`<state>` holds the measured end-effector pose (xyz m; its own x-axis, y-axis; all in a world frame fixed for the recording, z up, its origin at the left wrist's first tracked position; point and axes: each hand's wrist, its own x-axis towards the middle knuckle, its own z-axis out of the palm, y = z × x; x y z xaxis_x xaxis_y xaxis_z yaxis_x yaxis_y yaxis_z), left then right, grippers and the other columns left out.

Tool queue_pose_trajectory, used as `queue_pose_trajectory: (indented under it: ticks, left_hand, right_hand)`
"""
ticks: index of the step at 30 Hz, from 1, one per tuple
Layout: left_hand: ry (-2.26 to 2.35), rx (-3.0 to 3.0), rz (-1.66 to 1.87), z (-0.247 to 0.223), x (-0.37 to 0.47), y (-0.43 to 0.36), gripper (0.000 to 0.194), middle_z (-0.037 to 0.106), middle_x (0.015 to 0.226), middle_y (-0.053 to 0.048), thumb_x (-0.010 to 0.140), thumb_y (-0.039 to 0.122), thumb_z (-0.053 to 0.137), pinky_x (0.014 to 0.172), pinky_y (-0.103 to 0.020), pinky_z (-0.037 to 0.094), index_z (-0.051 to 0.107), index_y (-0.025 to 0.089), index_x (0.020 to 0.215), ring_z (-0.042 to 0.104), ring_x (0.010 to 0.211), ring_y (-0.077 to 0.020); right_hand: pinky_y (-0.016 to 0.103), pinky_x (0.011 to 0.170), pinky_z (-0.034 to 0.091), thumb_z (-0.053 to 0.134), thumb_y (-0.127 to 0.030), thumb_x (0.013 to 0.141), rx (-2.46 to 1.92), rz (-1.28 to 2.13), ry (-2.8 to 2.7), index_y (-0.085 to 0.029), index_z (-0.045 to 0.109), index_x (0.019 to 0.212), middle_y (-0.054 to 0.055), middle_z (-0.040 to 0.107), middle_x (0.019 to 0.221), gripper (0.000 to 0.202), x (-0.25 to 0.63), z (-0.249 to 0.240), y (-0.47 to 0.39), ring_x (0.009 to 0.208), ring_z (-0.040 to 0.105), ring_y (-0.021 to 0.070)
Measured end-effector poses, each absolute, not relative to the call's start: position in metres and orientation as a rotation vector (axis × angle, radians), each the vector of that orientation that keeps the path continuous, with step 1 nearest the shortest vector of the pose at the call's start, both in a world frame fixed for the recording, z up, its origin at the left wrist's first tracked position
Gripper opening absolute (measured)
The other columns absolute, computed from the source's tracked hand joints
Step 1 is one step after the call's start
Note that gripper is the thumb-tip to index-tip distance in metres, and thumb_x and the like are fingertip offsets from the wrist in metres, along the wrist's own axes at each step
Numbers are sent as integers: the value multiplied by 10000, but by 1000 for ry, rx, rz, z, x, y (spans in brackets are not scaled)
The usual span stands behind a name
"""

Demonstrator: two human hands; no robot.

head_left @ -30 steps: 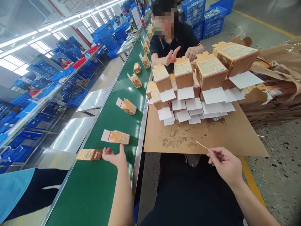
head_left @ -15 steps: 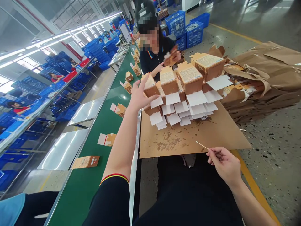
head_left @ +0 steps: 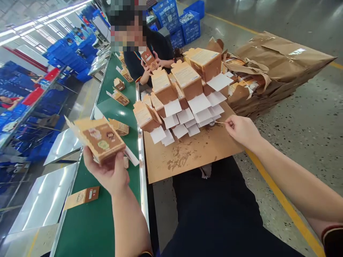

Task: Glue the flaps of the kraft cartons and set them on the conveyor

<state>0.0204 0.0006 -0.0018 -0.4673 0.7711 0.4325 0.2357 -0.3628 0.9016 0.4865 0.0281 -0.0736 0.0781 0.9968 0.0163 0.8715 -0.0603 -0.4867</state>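
Note:
My left hand grips a small brown carton printed with round pictures, its flaps standing out, raised over the green conveyor belt. Between the fingertips of my right hand is a cotton swab. The swab's far end is at a small clear dish beside the stacked cartons; whether it touches the dish I cannot tell. Those cartons lie piled on a stained cardboard sheet, white flaps hanging toward me.
Several cartons, one a flat-looking carton, lie along the belt. Across the pile a co-worker holds a carton. A brown paper-wrapped bundle lies right of the pile, with blue crates behind.
My left hand has left the stack and come back left over the belt with a carton in it. My right hand has carried the swab forward to the dish. The view has shifted.

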Motion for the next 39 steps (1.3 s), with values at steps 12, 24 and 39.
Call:
queue_pose_trajectory:
  ticks: [12, 24, 39]
  left_hand:
    - [1261, 662, 1483, -99, 57, -98, 775, 607, 1759, -40, 767, 498, 1003, 1211, -532, 619, 734, 443, 1492, 590, 1598, -382]
    - [1434, 751, 1386, -126, 89, -64, 999, 750, 1550, -162, 604, 504, 1144, 1244, -555, 603, 665, 300, 1457, 706, 1493, -384]
    - [1495, 867, 1457, -140, 103, -65, 1055, 745, 1527, -167, 618, 484, 1145, 1252, -597, 600, 587, 306, 1495, 741, 1446, -380]
  right_hand:
    - [387, 862, 574, 712, -56, 954, -1892, 496, -1941, -291, 491, 693, 14, 596, 647, 415, 478, -93, 87, 731, 684, 241]
    - [353, 640, 630, 676, -409, 1058, -1372, 937, -1612, -268, 765, 936, 31, 780, 782, 206, 391, -126, -72, 639, 728, 200]
    - [332, 666, 570, 579, -281, 1082, -1326, 877, -1823, -270, 654, 878, 35, 724, 755, 218, 348, -163, -63, 669, 674, 209]
